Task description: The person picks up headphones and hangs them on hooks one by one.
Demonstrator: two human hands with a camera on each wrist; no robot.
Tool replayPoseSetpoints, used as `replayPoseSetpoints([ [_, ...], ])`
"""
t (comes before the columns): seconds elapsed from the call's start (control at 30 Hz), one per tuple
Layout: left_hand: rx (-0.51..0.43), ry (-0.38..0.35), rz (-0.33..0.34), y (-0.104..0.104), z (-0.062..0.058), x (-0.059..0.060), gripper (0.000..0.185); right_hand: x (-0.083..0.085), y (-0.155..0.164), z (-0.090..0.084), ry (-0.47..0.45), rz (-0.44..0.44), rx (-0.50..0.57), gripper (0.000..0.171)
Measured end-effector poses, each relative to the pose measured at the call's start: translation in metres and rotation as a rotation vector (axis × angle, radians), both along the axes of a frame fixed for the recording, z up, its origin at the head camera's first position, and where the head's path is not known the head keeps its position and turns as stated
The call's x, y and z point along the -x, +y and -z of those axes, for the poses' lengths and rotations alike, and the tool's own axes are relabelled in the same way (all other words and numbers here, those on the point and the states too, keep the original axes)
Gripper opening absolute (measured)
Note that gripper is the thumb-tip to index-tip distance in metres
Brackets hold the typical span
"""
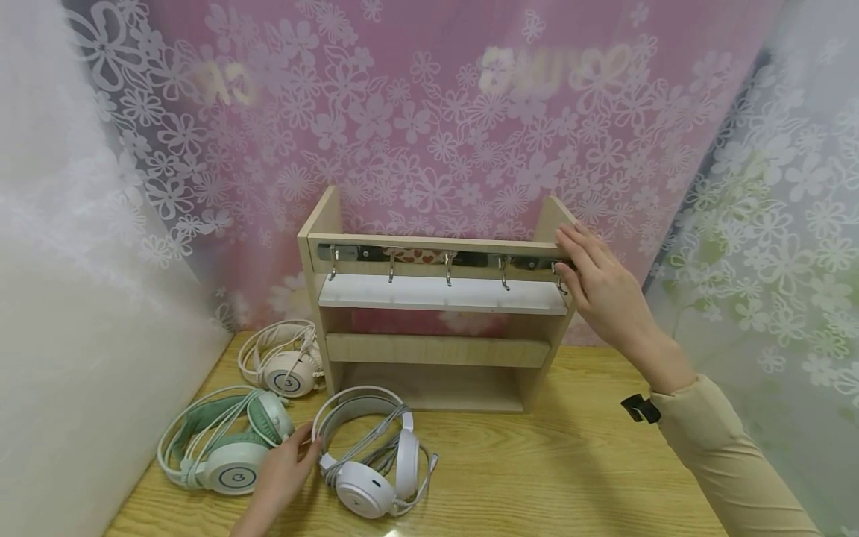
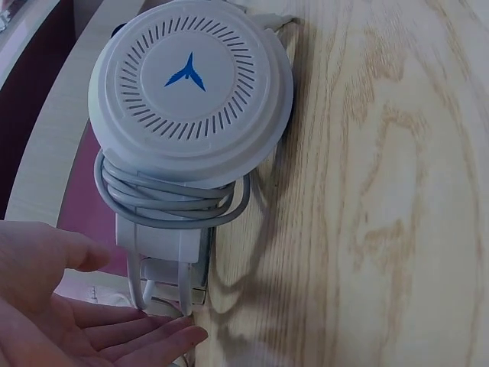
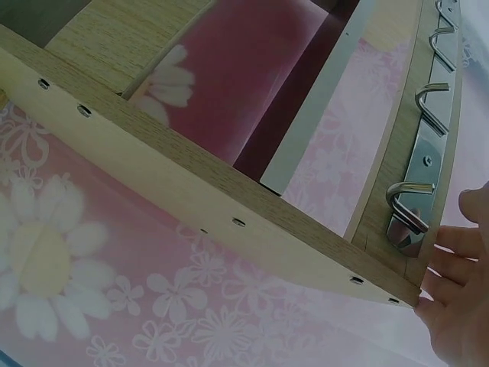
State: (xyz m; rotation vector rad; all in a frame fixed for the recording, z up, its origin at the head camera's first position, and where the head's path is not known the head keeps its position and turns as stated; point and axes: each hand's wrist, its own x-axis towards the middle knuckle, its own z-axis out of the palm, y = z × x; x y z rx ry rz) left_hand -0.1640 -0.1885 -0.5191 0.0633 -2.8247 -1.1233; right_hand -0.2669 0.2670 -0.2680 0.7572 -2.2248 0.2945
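Note:
A wooden rack (image 1: 436,350) stands at the back of the table, with a metal hook rail (image 1: 416,256) across its top. My right hand (image 1: 584,261) lies with straight fingers on the rail's right end, beside the last hook (image 3: 409,206); in the right wrist view its fingertips (image 3: 458,245) touch the rack's edge. White headphones (image 1: 369,455) lie in front of the rack with their cable wound round the band. My left hand (image 1: 285,466) is open at their left side, palm up near the band (image 2: 84,329), just below the earcup (image 2: 191,92). It holds nothing.
Green-and-white headphones (image 1: 221,447) lie at the front left. A cream pair (image 1: 282,362) sits behind them against the rack's left side. Flowered curtains (image 1: 429,112) close in the back and both sides. Bare wooden tabletop (image 1: 570,462) extends to the right.

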Motion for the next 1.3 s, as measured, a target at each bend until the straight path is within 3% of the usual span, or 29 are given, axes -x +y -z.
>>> replayPoseSetpoints([
  [0.23,-0.013,-0.028,-0.016,0.000,0.008,0.002,0.047,0.002,0.001,0.002,0.002,-0.017,-0.028,0.049],
  [0.57,-0.021,0.026,-0.043,0.002,0.017,0.001,0.046,0.005,0.002,0.004,0.035,-0.043,-0.031,0.047],
  [0.9,-0.067,-0.059,-0.058,0.003,0.021,0.004,0.049,0.010,-0.003,0.016,0.120,-0.040,0.014,0.047],
  [1.3,-0.213,-0.142,-0.098,0.005,0.023,0.007,0.052,0.014,-0.011,0.024,0.134,0.007,0.126,0.044],
])
